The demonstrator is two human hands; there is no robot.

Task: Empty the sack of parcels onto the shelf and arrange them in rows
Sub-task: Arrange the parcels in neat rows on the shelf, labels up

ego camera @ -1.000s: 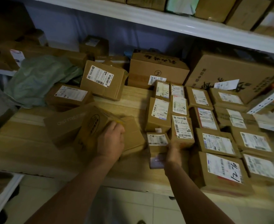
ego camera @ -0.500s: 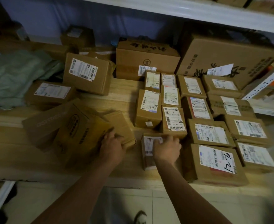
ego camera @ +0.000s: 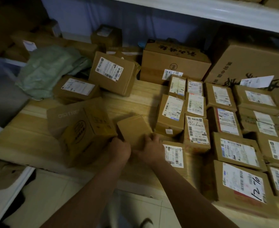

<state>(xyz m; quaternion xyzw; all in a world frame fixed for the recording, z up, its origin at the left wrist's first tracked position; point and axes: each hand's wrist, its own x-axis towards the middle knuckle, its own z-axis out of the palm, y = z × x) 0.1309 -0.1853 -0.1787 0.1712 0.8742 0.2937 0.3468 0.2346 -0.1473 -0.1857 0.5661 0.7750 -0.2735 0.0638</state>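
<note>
Nearest the camera, two bare forearms are reaching up from the bottom edge over a pale tiled floor (ego camera: 135, 209) toward the light wooden shelf board (ego camera: 135, 99). The left hand (ego camera: 119, 149) is resting at the near left corner of a small plain brown cardboard box (ego camera: 133, 129); its fingers are curled under and hidden, so I cannot tell how firmly they are closing. The right hand (ego camera: 149, 149) is lying on the near right edge of the same box, its fingers (ego camera: 149, 138) spread apart and pressing flat on the top. Just left of that box, a larger brown carton with a round printed emblem (ego camera: 84, 130) is sitting tilted, touching it. Just right of the right hand, a labelled parcel (ego camera: 173, 155) is lying flat, beginning the rows of small brown parcels with white shipping labels (ego camera: 217, 122) that are covering the right part of the shelf; the nearest one is bearing a handwritten "12-76" (ego camera: 244, 185). Farther back on the left, a crumpled pale green woven sack (ego camera: 48, 71) is lying slack, with two labelled boxes (ego camera: 112, 73) beside it. At the back, big brown cartons (ego camera: 175, 63) are standing against the blue wall (ego camera: 119, 18), beneath a white upper shelf (ego camera: 201, 12).
</note>
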